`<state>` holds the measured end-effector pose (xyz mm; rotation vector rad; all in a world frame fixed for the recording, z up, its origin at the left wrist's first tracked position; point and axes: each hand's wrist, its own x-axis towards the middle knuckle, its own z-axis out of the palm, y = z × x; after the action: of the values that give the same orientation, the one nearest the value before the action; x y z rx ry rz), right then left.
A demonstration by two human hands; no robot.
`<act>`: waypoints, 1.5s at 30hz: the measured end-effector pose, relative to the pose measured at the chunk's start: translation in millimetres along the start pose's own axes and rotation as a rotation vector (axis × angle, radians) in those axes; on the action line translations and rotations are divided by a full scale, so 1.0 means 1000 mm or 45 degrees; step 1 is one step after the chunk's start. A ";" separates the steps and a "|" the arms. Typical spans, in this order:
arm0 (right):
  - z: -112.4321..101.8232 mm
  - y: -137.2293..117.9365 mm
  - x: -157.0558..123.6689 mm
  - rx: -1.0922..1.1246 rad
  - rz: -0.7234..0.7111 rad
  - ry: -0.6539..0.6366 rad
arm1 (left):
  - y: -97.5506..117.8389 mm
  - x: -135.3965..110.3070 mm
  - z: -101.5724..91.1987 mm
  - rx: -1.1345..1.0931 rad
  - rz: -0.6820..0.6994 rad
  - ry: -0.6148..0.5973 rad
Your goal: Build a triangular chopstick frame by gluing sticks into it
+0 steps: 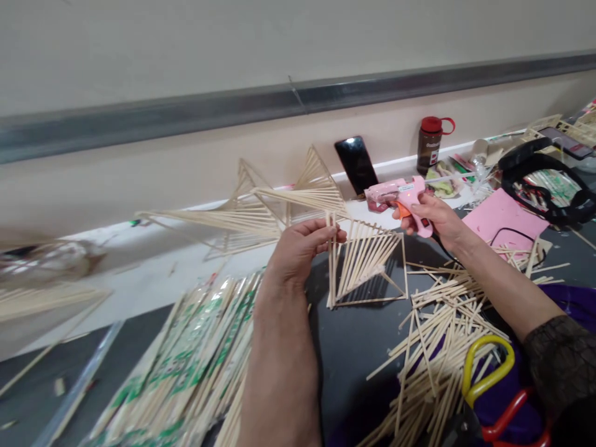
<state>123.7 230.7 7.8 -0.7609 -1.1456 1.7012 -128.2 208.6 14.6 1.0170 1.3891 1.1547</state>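
My left hand (311,243) pinches the upper left corner of a small stick frame (367,264), built of thin wooden sticks with a fan of slanted sticks inside. The frame's lower edge rests on or just over the dark table. In my right hand (431,217) is a pink hot glue gun (395,194) with an orange trigger. Its nozzle points left, above the frame's upper right part and apart from it. A clear glue stick (449,179) juts from the gun's back.
Loose wooden sticks (447,335) lie in front at right, beside yellow-and-red-handled scissors (488,372). Packaged chopsticks (186,366) cover the left front. Larger stick structures (279,205), a phone (356,164) and a red-capped bottle (429,146) stand along the wall. Pink paper (503,220) lies at right.
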 end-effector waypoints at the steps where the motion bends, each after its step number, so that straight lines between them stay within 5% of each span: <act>1: 0.002 0.000 0.000 -0.012 -0.005 -0.005 | 0.000 0.000 0.000 -0.006 0.002 -0.008; 10: 0.019 -0.003 0.004 -0.078 -0.020 -0.026 | -0.002 -0.004 0.001 -0.030 0.031 -0.043; 45: 0.021 0.010 0.001 -0.156 -0.001 -0.014 | -0.006 0.000 0.000 -0.073 0.018 -0.077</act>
<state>102.2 222.6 6.9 -0.8274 -1.2665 1.6481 -128.6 207.5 8.8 1.0140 1.2960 1.1585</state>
